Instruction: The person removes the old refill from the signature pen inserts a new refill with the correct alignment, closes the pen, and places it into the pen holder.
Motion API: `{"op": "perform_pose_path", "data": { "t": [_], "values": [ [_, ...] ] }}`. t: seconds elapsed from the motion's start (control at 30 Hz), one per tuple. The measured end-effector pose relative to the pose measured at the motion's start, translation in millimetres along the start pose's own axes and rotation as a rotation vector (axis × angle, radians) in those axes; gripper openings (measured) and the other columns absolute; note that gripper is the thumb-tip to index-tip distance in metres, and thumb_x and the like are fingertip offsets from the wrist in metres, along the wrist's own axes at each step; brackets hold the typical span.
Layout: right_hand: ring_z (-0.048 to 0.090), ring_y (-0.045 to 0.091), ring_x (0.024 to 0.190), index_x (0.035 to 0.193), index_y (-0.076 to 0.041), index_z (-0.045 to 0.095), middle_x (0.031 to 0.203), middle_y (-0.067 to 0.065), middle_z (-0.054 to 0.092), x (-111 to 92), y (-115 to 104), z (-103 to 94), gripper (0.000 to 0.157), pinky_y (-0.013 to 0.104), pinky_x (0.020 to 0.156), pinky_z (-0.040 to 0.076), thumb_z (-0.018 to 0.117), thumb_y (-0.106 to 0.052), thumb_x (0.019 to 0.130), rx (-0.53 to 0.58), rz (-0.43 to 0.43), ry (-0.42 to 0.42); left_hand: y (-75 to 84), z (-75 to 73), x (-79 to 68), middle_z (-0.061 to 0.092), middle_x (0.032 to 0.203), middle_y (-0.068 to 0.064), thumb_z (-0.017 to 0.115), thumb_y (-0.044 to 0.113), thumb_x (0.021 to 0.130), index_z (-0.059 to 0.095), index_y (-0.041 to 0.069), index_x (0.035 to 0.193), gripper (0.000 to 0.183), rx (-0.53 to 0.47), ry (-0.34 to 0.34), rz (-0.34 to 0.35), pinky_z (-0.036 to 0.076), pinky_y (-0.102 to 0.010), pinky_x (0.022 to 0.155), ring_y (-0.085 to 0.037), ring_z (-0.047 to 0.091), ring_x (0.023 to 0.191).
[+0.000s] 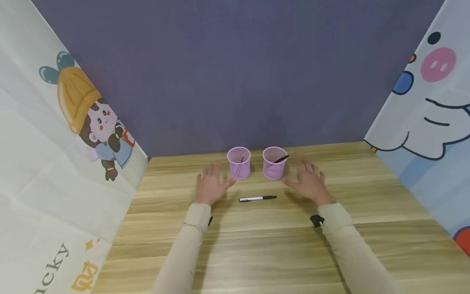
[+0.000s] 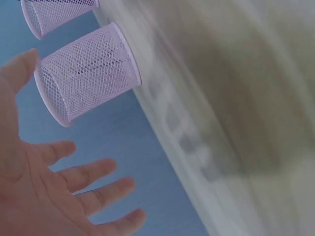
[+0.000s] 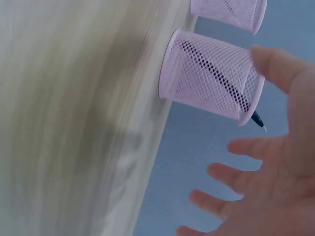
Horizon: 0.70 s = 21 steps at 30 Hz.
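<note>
Two pink mesh pen holders stand upright side by side at the back of the table. The left pen holder (image 1: 239, 165) has thin dark sticks inside, their kind unclear. Out of the right pen holder (image 1: 273, 167) leans a black pen (image 3: 257, 119), tip up. My left hand (image 1: 210, 188), fingers spread, is beside the left pen holder; its thumb (image 2: 24, 69) is close to the rim, contact unclear. To the right of the other holder, my right hand (image 1: 309, 182) spreads its fingers, holding nothing. In front of the holders lies a white pen with a black cap (image 1: 258, 199).
The wood-grain table (image 1: 253, 249) meets a dark blue-grey panel (image 1: 235, 77) behind the holders. Printed white curtains hang on both sides, the left curtain (image 1: 44, 163) with a cartoon figure and the right curtain (image 1: 451, 122) with a pink-nosed one.
</note>
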State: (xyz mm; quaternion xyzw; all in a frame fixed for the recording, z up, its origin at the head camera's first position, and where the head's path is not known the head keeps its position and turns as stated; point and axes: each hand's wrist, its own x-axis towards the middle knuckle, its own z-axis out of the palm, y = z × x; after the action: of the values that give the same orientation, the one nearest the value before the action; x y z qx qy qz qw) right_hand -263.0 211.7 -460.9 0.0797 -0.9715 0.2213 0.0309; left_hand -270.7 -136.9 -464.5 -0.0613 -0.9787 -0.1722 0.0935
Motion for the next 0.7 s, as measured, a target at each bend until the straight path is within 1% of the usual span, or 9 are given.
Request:
{"op": "perform_pose_path", "data": {
  "t": [0.07,0.17,0.23,0.3,0.43,0.53,0.7],
  "values": [
    [0.023,0.062,0.144,0.160,-0.002,0.025,0.164,0.031,0.023,-2,-1,3.6,0.092,0.084,0.108,0.019,0.060,-0.057,0.096,0.011,-0.001,-0.016,0.2,3.3,-2.0,0.048,0.154,-0.024,0.065,0.062,0.091,0.034,0.012,0.159,0.090,-0.026,-0.013,-0.010,0.037,-0.065,0.113,-0.047,0.048,0.140],
    [0.031,0.062,0.139,0.155,0.001,0.036,0.158,0.032,0.034,-4,-2,11.0,0.081,0.082,0.107,0.025,0.061,-0.050,0.097,0.023,-0.006,-0.037,0.0,7.8,-5.6,0.057,0.145,-0.023,0.067,0.058,0.092,0.042,0.010,0.155,0.083,-0.062,-0.043,-0.035,0.046,-0.061,0.107,-0.045,0.058,0.129],
    [0.038,0.062,0.135,0.151,0.001,0.044,0.153,0.032,0.041,-4,-2,15.6,0.073,0.081,0.104,0.029,0.061,-0.046,0.098,0.027,-0.020,-0.041,0.3,10.4,-8.0,0.064,0.137,-0.021,0.069,0.052,0.092,0.051,0.009,0.148,0.073,-0.101,-0.055,-0.039,0.051,-0.058,0.102,-0.042,0.063,0.122],
    [0.045,0.060,0.130,0.145,0.001,0.051,0.147,0.031,0.049,-5,-4,19.0,0.065,0.079,0.102,0.034,0.062,-0.042,0.098,0.035,-0.030,-0.041,1.2,13.0,-9.8,0.070,0.129,-0.018,0.071,0.047,0.092,0.058,0.009,0.141,0.063,-0.135,-0.057,-0.030,0.054,-0.056,0.097,-0.039,0.068,0.115],
    [0.055,0.056,0.118,0.138,0.001,0.059,0.133,0.029,0.060,-7,-9,22.2,0.055,0.074,0.094,0.043,0.064,-0.037,0.099,0.042,-0.063,-0.032,5.2,15.9,-12.2,0.074,0.116,-0.015,0.074,0.038,0.092,0.067,0.009,0.130,0.048,-0.174,-0.056,0.011,0.058,-0.052,0.090,-0.034,0.072,0.104],
    [0.058,0.054,0.114,0.135,0.000,0.061,0.128,0.027,0.064,-8,-12,24.2,0.051,0.072,0.092,0.045,0.064,-0.036,0.099,0.061,-0.074,-0.037,9.0,16.6,-13.6,0.075,0.114,-0.014,0.075,0.035,0.092,0.069,0.008,0.127,0.044,-0.184,-0.063,0.029,0.058,-0.050,0.087,-0.033,0.072,0.100],
    [0.063,0.048,0.109,0.131,-0.003,0.065,0.120,0.022,0.069,-7,-14,31.4,0.047,0.068,0.091,0.047,0.065,-0.036,0.098,0.076,-0.087,-0.043,15.7,18.5,-15.7,0.076,0.113,-0.014,0.075,0.032,0.092,0.070,0.008,0.123,0.040,-0.196,-0.083,0.061,0.059,-0.048,0.085,-0.031,0.073,0.100]
  ]
}}
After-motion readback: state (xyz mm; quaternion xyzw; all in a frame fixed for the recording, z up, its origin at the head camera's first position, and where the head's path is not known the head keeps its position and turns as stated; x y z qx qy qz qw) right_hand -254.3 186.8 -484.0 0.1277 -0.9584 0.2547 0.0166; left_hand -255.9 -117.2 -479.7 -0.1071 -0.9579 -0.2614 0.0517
